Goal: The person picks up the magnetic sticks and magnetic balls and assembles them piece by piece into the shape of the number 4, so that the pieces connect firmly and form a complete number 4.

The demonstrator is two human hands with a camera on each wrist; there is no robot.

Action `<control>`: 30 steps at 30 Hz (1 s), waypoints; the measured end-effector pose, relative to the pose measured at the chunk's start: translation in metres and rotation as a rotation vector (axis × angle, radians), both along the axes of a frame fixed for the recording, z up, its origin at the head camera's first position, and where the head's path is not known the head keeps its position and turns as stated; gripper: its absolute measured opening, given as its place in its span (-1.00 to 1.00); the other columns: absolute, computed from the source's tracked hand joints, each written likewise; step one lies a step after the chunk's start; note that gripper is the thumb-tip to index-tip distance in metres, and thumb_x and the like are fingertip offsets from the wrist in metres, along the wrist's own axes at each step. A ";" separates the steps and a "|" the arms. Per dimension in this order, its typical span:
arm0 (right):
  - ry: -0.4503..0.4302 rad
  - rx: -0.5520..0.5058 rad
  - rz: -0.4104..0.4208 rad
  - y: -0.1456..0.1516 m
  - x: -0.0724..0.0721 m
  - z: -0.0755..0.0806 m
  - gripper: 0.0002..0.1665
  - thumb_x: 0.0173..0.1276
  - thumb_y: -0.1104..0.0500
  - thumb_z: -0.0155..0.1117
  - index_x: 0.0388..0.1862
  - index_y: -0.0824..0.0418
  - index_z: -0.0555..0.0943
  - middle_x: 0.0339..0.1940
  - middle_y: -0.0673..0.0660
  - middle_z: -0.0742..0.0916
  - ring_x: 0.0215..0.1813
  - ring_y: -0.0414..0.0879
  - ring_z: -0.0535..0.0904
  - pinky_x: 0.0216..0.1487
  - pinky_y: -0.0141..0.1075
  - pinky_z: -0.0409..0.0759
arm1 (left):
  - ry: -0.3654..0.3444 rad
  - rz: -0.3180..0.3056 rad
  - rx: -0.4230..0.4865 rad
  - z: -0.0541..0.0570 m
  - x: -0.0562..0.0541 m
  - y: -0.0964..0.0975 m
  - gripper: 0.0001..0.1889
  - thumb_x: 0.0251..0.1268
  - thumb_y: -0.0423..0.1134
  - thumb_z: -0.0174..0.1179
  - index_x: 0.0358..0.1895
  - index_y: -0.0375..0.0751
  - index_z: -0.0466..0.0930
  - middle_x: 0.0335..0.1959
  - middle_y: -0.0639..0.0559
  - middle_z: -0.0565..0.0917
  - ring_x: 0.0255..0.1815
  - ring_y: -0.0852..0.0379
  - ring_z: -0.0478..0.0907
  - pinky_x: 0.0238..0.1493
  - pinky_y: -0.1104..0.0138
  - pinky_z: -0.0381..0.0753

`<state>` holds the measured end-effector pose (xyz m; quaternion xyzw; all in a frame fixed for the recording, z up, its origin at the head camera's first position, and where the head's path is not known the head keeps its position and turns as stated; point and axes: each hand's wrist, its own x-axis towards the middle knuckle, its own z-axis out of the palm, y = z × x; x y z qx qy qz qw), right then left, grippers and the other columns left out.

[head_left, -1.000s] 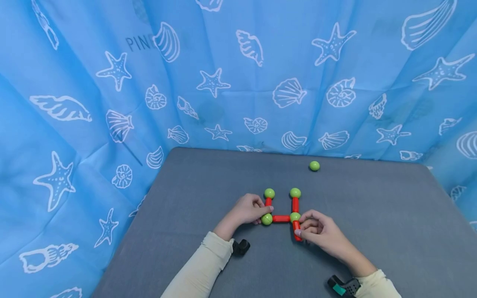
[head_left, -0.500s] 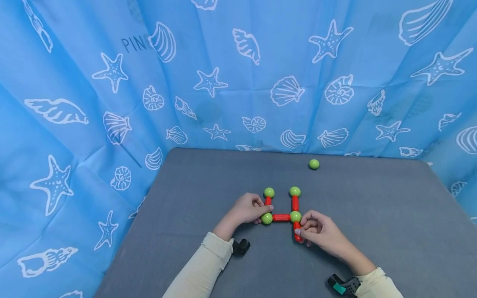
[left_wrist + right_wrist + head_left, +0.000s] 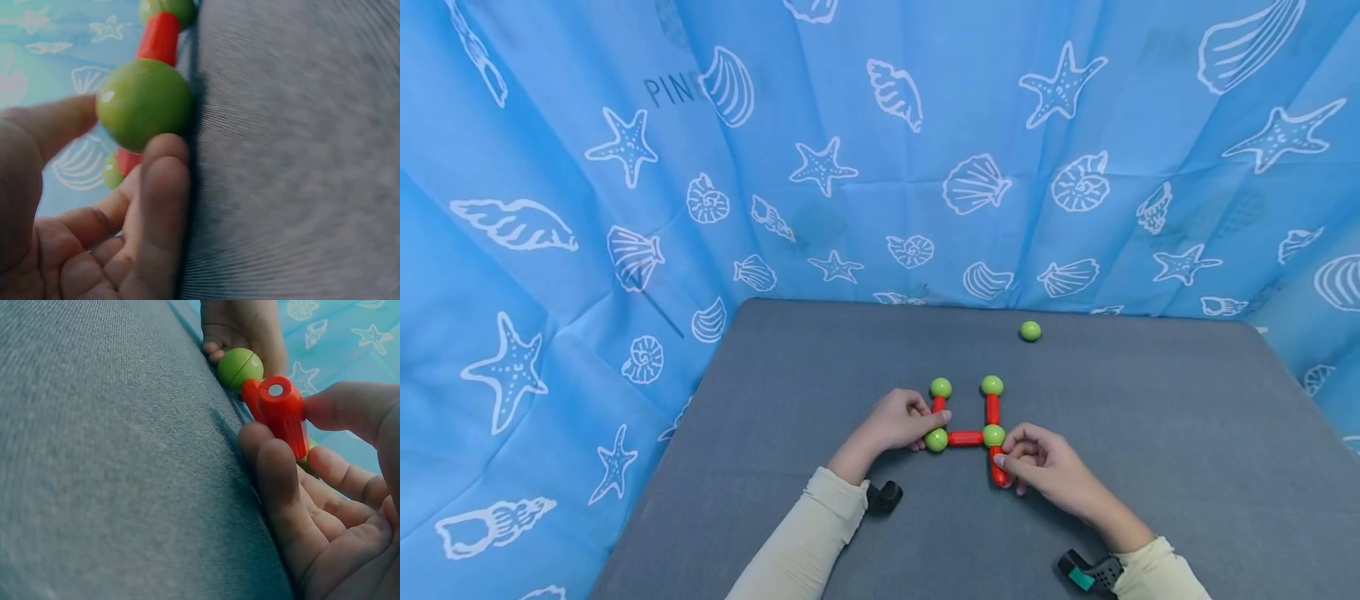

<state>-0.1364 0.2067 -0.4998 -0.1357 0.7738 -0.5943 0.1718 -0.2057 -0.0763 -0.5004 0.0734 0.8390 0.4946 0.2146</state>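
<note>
Green balls and red rods form a joined figure flat on the table: a crossbar rod (image 3: 966, 438) links two near balls, and each side has a rod running to a far ball. My left hand (image 3: 897, 419) pinches the near left green ball (image 3: 144, 105) where it meets the left rod (image 3: 939, 404), thumb lying over that rod. At the near right ball (image 3: 993, 435), another red rod (image 3: 284, 415) points toward me. My right hand (image 3: 1051, 467) pinches this rod between thumb and fingers. Its free end shows a pale round spot in the right wrist view.
A loose green ball (image 3: 1030, 331) lies near the back edge of the grey table (image 3: 820, 350). Behind and to the left hangs a blue curtain (image 3: 850, 208) printed with white shells and starfish. Black devices (image 3: 885, 497) are worn at both wrists.
The head view has shifted slightly. The right thumb has moved a little up along the pinched red rod, toward its ball. The left hand keeps its hold.
</note>
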 end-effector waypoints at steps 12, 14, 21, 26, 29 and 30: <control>0.094 0.058 -0.148 0.005 -0.006 -0.003 -0.65 0.55 0.25 0.34 0.16 0.45 0.56 -0.09 0.36 0.73 -0.29 -0.14 0.75 -0.30 -0.20 0.78 | -0.045 -0.058 0.073 0.006 0.002 -0.008 -0.57 0.05 -0.08 0.68 -0.16 -0.16 0.64 -0.36 0.00 0.78 -0.39 0.09 0.69 -0.31 0.29 0.66; 0.117 0.071 -0.151 0.006 -0.008 -0.004 -0.64 0.55 0.25 0.35 0.20 0.42 0.57 -0.03 0.37 0.73 -0.25 -0.17 0.75 -0.28 -0.23 0.77 | -0.035 -0.062 0.067 0.007 0.003 -0.009 -0.55 -0.01 -0.12 0.71 -0.16 -0.15 0.63 -0.33 0.01 0.76 -0.34 0.10 0.68 -0.30 0.30 0.62; 0.164 0.102 -0.138 0.006 -0.013 -0.005 -0.65 0.54 0.23 0.37 0.20 0.36 0.61 0.01 0.34 0.71 -0.27 -0.20 0.71 -0.30 -0.30 0.70 | 0.015 -0.056 0.060 0.009 0.005 -0.008 -0.61 -0.03 -0.17 0.72 -0.26 -0.16 0.67 -0.37 0.04 0.71 -0.35 0.13 0.62 -0.32 0.33 0.61; 0.179 0.125 -0.142 0.005 -0.021 -0.007 -0.64 0.53 0.22 0.38 0.20 0.34 0.61 0.00 0.32 0.71 -0.29 -0.21 0.69 -0.32 -0.31 0.69 | 0.063 -0.054 0.026 0.009 0.005 -0.007 -0.66 0.05 -0.14 0.68 -0.29 -0.13 0.66 -0.35 0.06 0.68 -0.36 0.16 0.60 -0.31 0.34 0.60; 0.179 0.126 -0.142 0.003 -0.028 -0.007 -0.65 0.53 0.22 0.38 0.20 0.34 0.62 0.01 0.32 0.71 -0.28 -0.19 0.70 -0.30 -0.30 0.71 | 0.088 -0.034 0.026 0.009 0.004 -0.007 -0.66 0.10 -0.13 0.66 -0.25 -0.14 0.66 -0.31 0.05 0.68 -0.33 0.17 0.62 -0.27 0.34 0.61; 0.183 0.124 -0.138 0.002 -0.030 -0.007 -0.65 0.53 0.23 0.38 0.20 0.34 0.62 0.02 0.32 0.71 -0.27 -0.18 0.71 -0.29 -0.30 0.72 | 0.097 -0.022 0.036 0.009 0.003 -0.008 -0.66 0.11 -0.14 0.65 -0.23 -0.15 0.66 -0.30 0.04 0.67 -0.32 0.17 0.63 -0.26 0.34 0.63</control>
